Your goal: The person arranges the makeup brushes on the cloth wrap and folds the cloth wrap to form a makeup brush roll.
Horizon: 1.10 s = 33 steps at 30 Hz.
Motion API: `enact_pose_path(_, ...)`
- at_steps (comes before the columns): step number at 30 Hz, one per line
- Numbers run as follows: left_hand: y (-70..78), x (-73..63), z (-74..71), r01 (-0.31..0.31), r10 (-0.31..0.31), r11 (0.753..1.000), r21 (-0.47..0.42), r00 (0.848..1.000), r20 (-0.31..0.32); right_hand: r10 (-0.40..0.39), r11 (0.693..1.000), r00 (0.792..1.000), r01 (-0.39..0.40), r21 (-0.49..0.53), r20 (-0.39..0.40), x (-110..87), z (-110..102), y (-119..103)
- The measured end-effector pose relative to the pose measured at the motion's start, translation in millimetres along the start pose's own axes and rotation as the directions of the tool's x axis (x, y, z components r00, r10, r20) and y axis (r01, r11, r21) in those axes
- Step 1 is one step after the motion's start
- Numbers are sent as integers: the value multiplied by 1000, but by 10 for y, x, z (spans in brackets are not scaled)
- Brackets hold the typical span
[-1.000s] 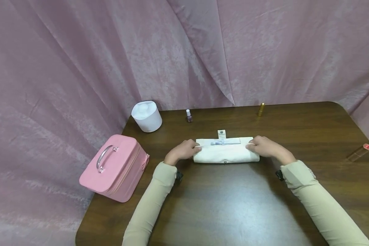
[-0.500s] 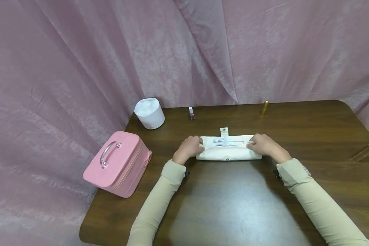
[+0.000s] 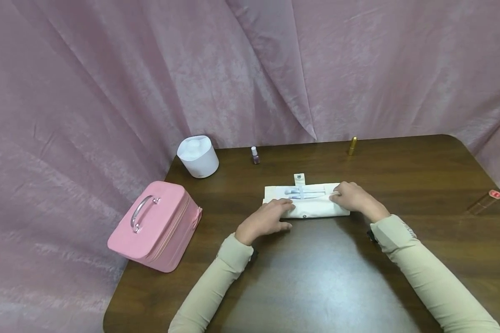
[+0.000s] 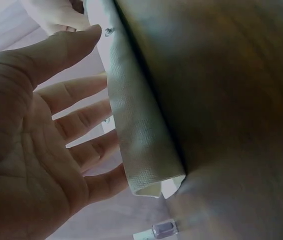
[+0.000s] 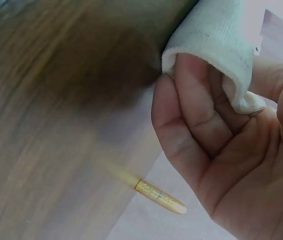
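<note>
A cream cloth brush roll [image 3: 318,211], folded over at the front, lies on the table with makeup brushes [image 3: 314,191] tucked under a strap in its middle. A tab with a metal snap [image 3: 299,178] sticks out from its far edge. My left hand [image 3: 267,218] has its fingers straight and spread over the left part of the fold, thumb apart from them; the left wrist view shows the palm facing the fold. At the right end, my right hand [image 3: 353,198] grips the fold's edge. Some right fingers [image 5: 194,85] reach inside the curled end of the cloth.
On the left stands a pink vanity case [image 3: 150,222] with a silver handle. Along the back are a white round container [image 3: 200,159], a small nail polish bottle [image 3: 255,156] and a gold tube [image 3: 352,146]. A brown, red-topped tube [image 3: 485,202] stands at the right.
My left hand has let go of the fold's left end and slid right and nearer, its fingers now straightened. The right hand keeps its grip. More of the brushes shows than one second ago.
</note>
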State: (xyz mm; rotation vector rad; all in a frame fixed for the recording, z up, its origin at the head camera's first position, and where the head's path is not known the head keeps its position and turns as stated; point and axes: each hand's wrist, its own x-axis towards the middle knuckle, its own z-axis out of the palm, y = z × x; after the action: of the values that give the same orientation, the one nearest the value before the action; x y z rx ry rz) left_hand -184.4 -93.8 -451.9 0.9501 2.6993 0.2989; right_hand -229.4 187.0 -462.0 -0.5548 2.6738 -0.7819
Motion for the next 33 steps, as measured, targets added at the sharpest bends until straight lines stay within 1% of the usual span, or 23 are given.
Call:
enact_pose_path(1, 1, -5, 11, 3, -3, 1000, 4, 1000, -1, -1, 1000, 1000, 1, -15, -20, -10, -12, -20)
enact_pose_path(3, 4, -14, 24, 4, -4, 1000, 15, 1000, -4, -1, 999, 996, -3, -49, -95, -49, -44, -79)
enact_pose_path(4, 6, -11, 27, 1, -1, 1000, 19, 1000, -6, -8, 998, 989, -2, -67, -145, -78, -59, -114)
enact_pose_path(6, 5, -4, 40, -8, 9, 1000, 30, 1000, -7, -28, 996, 970, 7, -89, -241, -145, -68, -196)
enact_pose_path(7, 4, -2, 47, -12, 12, 999, 32, 1000, -6, -49, 995, 960, 22, -100, -275, -177, -57, -241)
enact_pose_path(8, 1, -3, 55, -13, 13, 999, 31, 1000, -5, -74, 993, 954, 45, -106, -291, -209, -38, -286)
enact_pose_path(10, -11, -8, 75, -14, 14, 1000, 23, 1000, -1, -152, 983, 948, 115, -145, -281, -262, 33, -365)
enact_pose_path(12, -28, -12, 90, -14, 14, 1000, 18, 1000, -2, -228, 963, 945, 184, -195, -234, -294, 122, -419)
enact_pose_path(15, -51, -11, 93, -15, 15, 1000, 12, 1000, -19, -288, 935, 942, 238, -261, -173, -322, 235, -447)
enact_pose_path(17, -57, -7, 83, -19, 20, 1000, 9, 999, -29, -294, 928, 942, 240, -286, -163, -326, 281, -439)
enact_pose_path(20, -54, -7, 80, -21, 22, 1000, 11, 999, -34, -289, 928, 943, 234, -289, -166, -328, 319, -412)
enact_pose_path(23, -43, -9, 85, -17, 17, 1000, 16, 999, -30, -295, 927, 940, 237, -290, -175, -325, 344, -385)
enact_pose_path(26, -32, 11, 82, -8, 8, 1000, 21, 999, -31, -312, 920, 928, 241, -310, -205, -310, 380, -367)
enact_pose_path(28, -18, 43, 67, -1, 2, 999, 35, 999, -45, -334, 907, 911, 242, -345, -241, -280, 413, -366)
enact_pose_path(30, 8, 81, 45, 1, 4, 998, 64, 998, -68, -354, 893, 896, 237, -383, -269, -254, 431, -384)
enact_pose_path(33, 45, 158, 29, -5, 19, 991, 130, 995, -101, -368, 879, 890, 238, -413, -270, -252, 421, -410)
